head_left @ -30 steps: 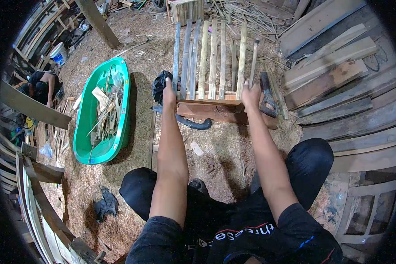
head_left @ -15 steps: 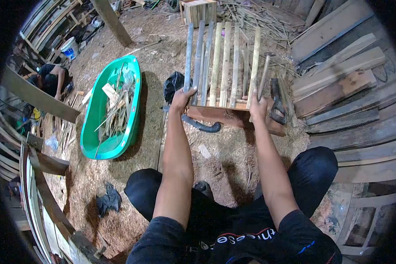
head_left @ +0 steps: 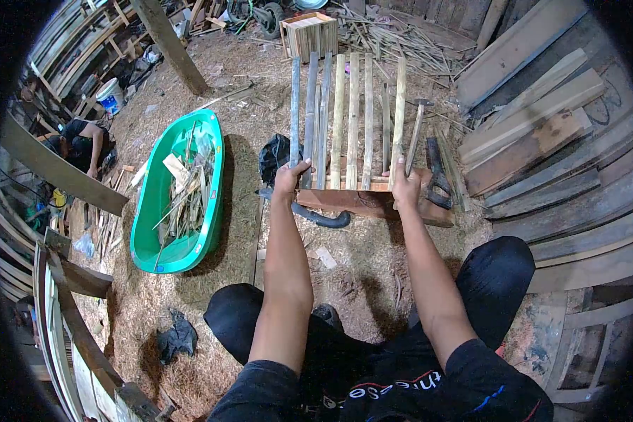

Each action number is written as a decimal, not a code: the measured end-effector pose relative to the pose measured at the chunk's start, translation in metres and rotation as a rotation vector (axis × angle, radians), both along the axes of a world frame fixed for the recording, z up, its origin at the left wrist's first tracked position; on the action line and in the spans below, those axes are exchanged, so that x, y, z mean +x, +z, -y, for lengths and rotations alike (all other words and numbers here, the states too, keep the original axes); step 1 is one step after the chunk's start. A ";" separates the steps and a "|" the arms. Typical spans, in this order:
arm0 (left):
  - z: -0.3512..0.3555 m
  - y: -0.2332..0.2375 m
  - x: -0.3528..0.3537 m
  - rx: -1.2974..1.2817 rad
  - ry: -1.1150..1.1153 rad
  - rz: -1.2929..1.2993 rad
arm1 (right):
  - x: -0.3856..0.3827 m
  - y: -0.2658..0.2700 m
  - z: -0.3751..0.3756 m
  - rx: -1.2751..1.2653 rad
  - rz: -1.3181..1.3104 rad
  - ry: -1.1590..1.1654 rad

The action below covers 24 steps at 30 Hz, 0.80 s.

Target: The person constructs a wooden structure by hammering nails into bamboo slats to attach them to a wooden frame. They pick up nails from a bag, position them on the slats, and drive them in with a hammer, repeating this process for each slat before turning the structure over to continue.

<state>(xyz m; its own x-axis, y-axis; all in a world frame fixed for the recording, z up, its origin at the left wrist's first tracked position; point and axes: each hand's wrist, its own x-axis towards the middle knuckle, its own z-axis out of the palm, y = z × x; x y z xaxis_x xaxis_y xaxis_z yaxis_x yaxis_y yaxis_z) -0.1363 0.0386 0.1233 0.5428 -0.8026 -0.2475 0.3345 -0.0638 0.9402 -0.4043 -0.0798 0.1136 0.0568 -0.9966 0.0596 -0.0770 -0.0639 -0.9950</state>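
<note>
My left hand (head_left: pixel 287 178) and right hand (head_left: pixel 406 187) curl closed on opposite sides of the slatted frame (head_left: pixel 353 123), by the brown board (head_left: pixel 352 202). Matched grips should steady it; whether the right also holds the hammer (head_left: pixel 415 133), I can't tell.

matt wooden slats (head_left: pixel 337 119), glossy plastic tub (head_left: pixel 148 243)

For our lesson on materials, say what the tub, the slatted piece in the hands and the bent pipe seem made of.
Tub: probably plastic; even bright green, glossy, with a smooth moulded rim.
Slatted piece: wood, seemingly unpainted; some slats pale with visible grain, others weathered grey.
Bent pipe: dark and smoothly curved, perhaps plastic or rubber; its look leaves this open.
</note>
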 end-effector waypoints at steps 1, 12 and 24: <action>0.001 -0.004 0.000 -0.012 0.019 -0.014 | 0.000 -0.011 0.006 0.006 -0.002 -0.001; -0.001 -0.008 0.003 0.002 -0.006 0.072 | -0.005 -0.038 0.024 0.139 -0.066 -0.012; -0.008 0.000 -0.005 0.019 -0.026 0.116 | -0.003 -0.005 0.000 0.100 -0.045 -0.029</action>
<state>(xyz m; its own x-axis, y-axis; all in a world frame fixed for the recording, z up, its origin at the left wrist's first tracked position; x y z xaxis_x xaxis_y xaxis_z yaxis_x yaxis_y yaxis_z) -0.1410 0.0467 0.1232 0.5477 -0.8125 -0.1996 0.2211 -0.0895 0.9711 -0.4069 -0.0801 0.1088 0.0286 -0.9987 -0.0420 -0.1218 0.0382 -0.9918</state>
